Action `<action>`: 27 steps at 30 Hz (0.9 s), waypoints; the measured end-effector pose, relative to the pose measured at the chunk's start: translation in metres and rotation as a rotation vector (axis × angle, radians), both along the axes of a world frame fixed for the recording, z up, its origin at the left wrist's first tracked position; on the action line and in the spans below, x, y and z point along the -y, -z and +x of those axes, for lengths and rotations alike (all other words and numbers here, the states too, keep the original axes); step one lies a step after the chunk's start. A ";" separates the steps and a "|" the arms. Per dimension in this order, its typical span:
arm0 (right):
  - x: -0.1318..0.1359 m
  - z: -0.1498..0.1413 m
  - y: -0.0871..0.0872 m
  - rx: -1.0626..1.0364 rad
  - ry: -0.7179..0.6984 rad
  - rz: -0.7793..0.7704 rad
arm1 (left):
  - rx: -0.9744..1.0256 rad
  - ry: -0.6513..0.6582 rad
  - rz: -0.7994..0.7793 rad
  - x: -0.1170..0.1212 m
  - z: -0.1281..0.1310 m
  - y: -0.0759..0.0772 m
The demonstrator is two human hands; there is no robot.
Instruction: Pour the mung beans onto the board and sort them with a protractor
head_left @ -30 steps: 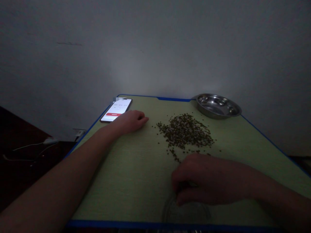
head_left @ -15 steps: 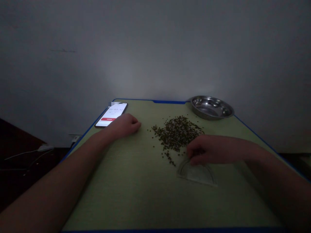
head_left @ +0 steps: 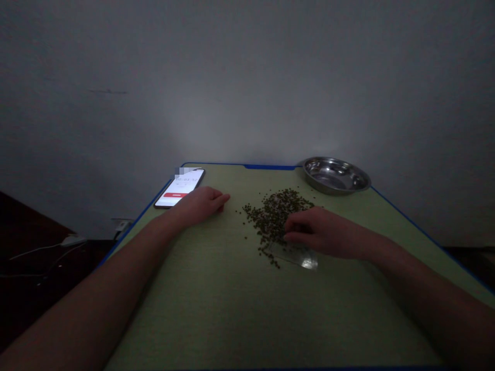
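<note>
A loose pile of small greenish-brown beans (head_left: 276, 208) lies on the green tabletop, with strays around its edges. At the pile's near right side, my right hand (head_left: 320, 232) is closed in a pinch on a clear plastic protractor (head_left: 296, 256). The protractor's far part reaches under my fingers and against the near beans; its curved side is partly hidden. Left of the pile, my left hand (head_left: 203, 205) rests on the table with its fingers loosely together, and nothing shows in them. It touches none of the beans.
A shiny steel bowl (head_left: 335, 176) stands at the table's back right corner. A phone (head_left: 180, 189) with a lit timer screen lies at the back left, by my left wrist. The table (head_left: 232, 309) has a blue edge, and a grey wall rises behind it. Cables (head_left: 73, 240) run at lower left.
My right hand has moved left with the protractor, up to the near edge of the beans. My left hand's fingers have straightened slightly. The view has tilted up a little.
</note>
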State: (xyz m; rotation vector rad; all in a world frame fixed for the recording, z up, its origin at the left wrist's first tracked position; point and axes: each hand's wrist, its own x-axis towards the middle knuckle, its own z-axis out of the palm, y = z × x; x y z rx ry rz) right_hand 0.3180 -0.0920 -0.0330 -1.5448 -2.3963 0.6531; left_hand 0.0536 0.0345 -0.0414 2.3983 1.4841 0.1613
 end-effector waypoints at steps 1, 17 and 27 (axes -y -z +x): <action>0.002 -0.002 -0.001 -0.008 -0.004 0.001 | 0.006 0.008 0.025 0.000 0.000 0.000; -0.001 -0.006 -0.001 -0.172 0.075 0.135 | 0.039 -0.047 0.173 0.007 0.000 -0.013; -0.046 -0.027 -0.030 0.172 0.043 0.487 | 0.070 0.054 0.278 0.004 -0.008 -0.012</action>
